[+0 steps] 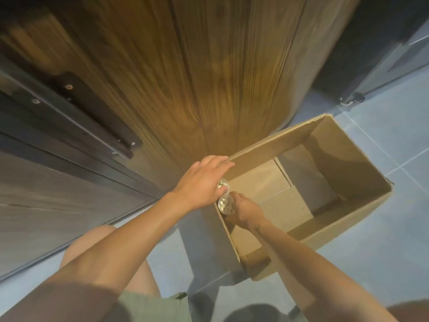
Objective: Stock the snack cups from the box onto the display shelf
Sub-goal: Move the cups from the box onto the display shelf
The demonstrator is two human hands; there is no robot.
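Snack cups: two clear cups at the box's near-left corner, upper snack cup [222, 184] above lower snack cup [225, 205]
Hands: right hand [247, 211] curled round lower snack cup; left hand [204, 181] lies over upper snack cup, grasp cannot be told
Box [336, 159]: open, on floor [394, 101]
Risk: upper snack cup may slip if only palmed; either cup may strike the box rim on lifting
Count: two cups visible, one box, two hands

Blue tile floor [383, 263] — green shorts [151, 307] at bottom, dark cabinet [371, 43] top right.
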